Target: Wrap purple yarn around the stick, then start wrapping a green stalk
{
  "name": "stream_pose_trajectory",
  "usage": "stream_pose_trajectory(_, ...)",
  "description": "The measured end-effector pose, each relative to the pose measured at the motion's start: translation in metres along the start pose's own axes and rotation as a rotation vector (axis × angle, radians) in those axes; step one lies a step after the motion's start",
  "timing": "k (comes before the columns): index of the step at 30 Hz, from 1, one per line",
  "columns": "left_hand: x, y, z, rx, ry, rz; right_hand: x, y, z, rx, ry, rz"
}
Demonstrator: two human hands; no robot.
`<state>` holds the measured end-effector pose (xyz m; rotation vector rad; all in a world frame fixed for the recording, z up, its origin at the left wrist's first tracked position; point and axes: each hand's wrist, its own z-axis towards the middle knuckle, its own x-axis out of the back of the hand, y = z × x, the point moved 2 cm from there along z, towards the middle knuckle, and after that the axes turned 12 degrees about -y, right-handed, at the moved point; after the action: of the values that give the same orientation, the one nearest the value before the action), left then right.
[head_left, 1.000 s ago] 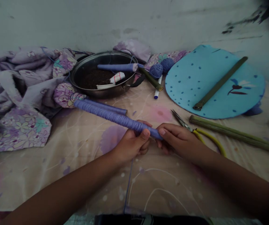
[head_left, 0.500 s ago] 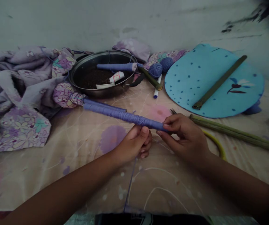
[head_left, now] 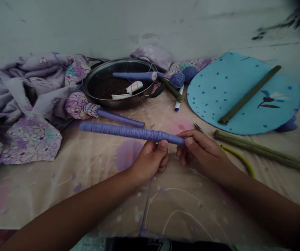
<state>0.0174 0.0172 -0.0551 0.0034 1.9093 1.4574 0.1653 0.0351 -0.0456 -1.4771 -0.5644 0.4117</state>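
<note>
A long stick wrapped in purple yarn [head_left: 129,131] lies nearly level above the bed sheet, held at its right end by both hands. My left hand [head_left: 151,158] pinches it from below, thumb on the wrap. My right hand [head_left: 200,150] grips the very tip with closed fingers. A thin purple yarn strand [head_left: 145,205] hangs from under my left hand toward me. A second yarn-wrapped stick [head_left: 120,118] lies just behind on the sheet.
A metal pan [head_left: 97,99] at the back holds another wrapped stick and a white roll. Two yarn balls [head_left: 177,79], a marker [head_left: 178,101], a blue round fan [head_left: 244,94] with a green stick, more green sticks [head_left: 264,151], yellow-handled pliers [head_left: 240,158] and crumpled floral cloth [head_left: 29,104] surround the hands.
The wrapped stick has swung from a slant to nearly level, its far end moving down and toward me. My right hand shifted its grip at the tip.
</note>
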Motion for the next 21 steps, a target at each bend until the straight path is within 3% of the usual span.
stream_pose_trajectory(2, -0.001, 0.000, 0.000, 0.011, -0.002, 0.006, 0.000, 0.003, 0.000, -0.032, 0.038, 0.035)
stream_pose_trajectory(4, -0.002, 0.001, 0.000, 0.019, -0.015, -0.004, 0.002, 0.004, -0.003, 0.001, 0.122, -0.076)
stream_pose_trajectory(9, -0.001, 0.005, -0.001, 0.028, -0.007, -0.075, 0.003, -0.004, -0.007, 0.315, 0.190, -0.751)
stream_pose_trajectory(12, 0.002, 0.007, -0.002, 0.086, -0.027, -0.183, 0.001, -0.009, -0.006, 0.385, 0.186, -0.974)
stream_pose_trajectory(17, 0.003, 0.008, -0.002, 0.058, -0.055, -0.216, -0.001, -0.012, -0.007, 0.439, 0.153, -1.031)
stream_pose_trajectory(19, 0.002, 0.007, -0.002, 0.019, -0.054, -0.191, -0.002, -0.012, -0.008, 0.453, 0.112, -0.953)
stream_pose_trajectory(21, 0.001, 0.004, -0.002, -0.017, -0.045, -0.163, -0.001, -0.012, -0.007, 0.379, 0.091, -0.777)
